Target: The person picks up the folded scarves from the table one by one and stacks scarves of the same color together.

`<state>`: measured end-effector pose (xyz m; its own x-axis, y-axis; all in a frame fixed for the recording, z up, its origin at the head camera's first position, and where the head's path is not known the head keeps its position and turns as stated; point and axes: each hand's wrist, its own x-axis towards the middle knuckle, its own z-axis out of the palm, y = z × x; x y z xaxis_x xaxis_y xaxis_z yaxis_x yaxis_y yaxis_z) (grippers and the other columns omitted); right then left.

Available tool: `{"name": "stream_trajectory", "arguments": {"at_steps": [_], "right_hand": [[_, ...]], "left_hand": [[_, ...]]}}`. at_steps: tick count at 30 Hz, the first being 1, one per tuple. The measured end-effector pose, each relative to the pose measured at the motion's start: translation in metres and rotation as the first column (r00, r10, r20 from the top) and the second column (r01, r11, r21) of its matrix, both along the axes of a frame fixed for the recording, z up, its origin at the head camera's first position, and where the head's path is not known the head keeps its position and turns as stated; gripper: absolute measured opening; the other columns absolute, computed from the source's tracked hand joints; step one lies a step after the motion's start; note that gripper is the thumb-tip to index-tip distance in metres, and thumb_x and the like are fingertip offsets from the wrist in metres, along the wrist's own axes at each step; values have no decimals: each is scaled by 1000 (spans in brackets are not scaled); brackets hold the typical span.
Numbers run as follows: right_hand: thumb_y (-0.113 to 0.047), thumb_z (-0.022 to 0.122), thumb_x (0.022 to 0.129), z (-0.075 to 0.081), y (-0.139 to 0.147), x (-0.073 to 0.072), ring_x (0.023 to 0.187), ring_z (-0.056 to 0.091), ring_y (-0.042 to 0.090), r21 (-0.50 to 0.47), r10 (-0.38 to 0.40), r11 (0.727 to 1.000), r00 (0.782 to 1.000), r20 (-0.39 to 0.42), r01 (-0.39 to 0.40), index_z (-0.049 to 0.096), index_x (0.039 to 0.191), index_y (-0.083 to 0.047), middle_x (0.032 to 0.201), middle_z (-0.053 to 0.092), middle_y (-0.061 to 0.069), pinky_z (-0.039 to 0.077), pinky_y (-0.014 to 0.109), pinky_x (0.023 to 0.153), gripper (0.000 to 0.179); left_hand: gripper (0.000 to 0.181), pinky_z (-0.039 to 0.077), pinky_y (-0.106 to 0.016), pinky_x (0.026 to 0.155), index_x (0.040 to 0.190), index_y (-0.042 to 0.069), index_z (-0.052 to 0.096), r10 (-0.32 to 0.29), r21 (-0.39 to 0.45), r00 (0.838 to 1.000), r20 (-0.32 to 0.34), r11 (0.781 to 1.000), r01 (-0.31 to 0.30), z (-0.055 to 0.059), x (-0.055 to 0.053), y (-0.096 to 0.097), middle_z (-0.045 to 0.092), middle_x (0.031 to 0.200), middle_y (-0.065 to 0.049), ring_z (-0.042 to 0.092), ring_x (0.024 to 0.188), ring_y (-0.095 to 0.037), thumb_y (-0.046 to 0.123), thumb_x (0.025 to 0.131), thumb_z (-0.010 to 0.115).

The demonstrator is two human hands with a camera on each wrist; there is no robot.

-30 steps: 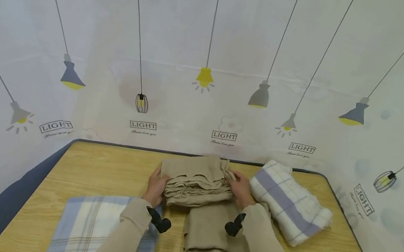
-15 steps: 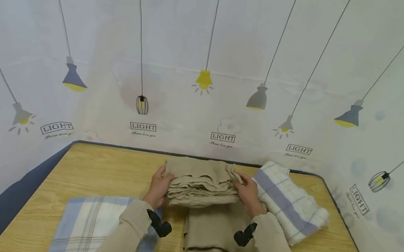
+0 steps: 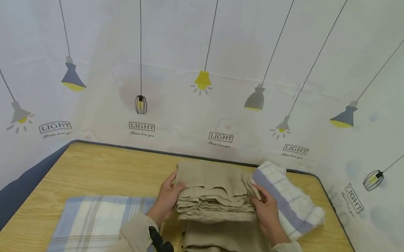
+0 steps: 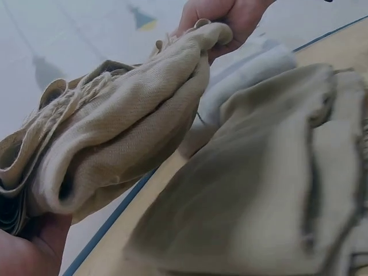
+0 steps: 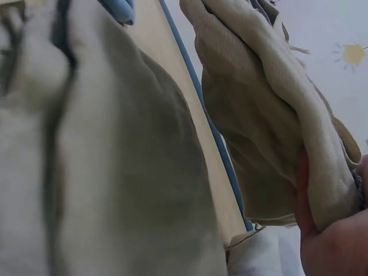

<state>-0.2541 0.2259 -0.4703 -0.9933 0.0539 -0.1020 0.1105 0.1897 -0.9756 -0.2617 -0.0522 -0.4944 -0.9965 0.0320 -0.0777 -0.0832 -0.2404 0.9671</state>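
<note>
Clearly gripping fringed beige cloth (image 3: 216, 198) by opposite ends, left hand (image 3: 169, 195) and right hand (image 3: 268, 212), likely keeping layers together above second beige cloth (image 3: 224, 242), lower centre.

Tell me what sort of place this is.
Probably a small workspace or filming booth: a wood-grain table enclosed by pale wall coverings printed with hanging lamps and the word LIGHT, with folded cloths lying on it.

Left grip (image 3: 168, 195), right grip (image 3: 267, 209) both curled
</note>
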Motion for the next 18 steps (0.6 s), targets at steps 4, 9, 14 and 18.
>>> {"name": "stream_trajectory", "arguments": {"at_steps": [4, 9, 14, 18], "right_hand": [[-3, 46, 97, -1, 11, 23, 133, 38, 28, 16, 6, 1000, 1000, -2, -6, 39, 145, -10, 155, 29, 10, 45, 15, 83, 49], [-2, 45, 97, -10, 24, 48, 119, 46, 1, 36, -19, 999, 1000, 11, 18, 39, 144, -8, 153, 31, 11, 45, 13, 83, 48], [-1, 50, 94, -22, 36, 64, 102, 45, -16, -3, -91, 996, 994, 59, 91, 40, 144, -5, 150, 34, 13, 44, 12, 83, 51], [-2, 53, 93, -35, 42, 70, 122, 45, 6, -1, -113, 993, 987, 113, 114, 40, 143, -5, 150, 35, 15, 43, 11, 83, 52]], "left_hand": [[57, 51, -29, 76, 150, 9, 28, -42, -32, 999, -22, 999, 42, -5, 16, 7, 43, 140, -24, 58, 101, -18, 8, 96, 46], [56, 50, -33, 84, 150, 10, 26, -108, -69, 991, -74, 992, 103, -17, 38, 17, 43, 142, -22, 55, 115, -27, 15, 99, 47], [58, 47, -35, 92, 149, 4, 25, -137, -53, 987, -82, 990, 133, -32, 52, 29, 40, 144, -25, 48, 124, -34, 13, 98, 49], [62, 43, -43, 98, 149, -3, 19, -108, -56, 993, -41, 993, 106, -41, 58, 35, 32, 147, -30, 41, 130, -40, 10, 97, 48]]}}
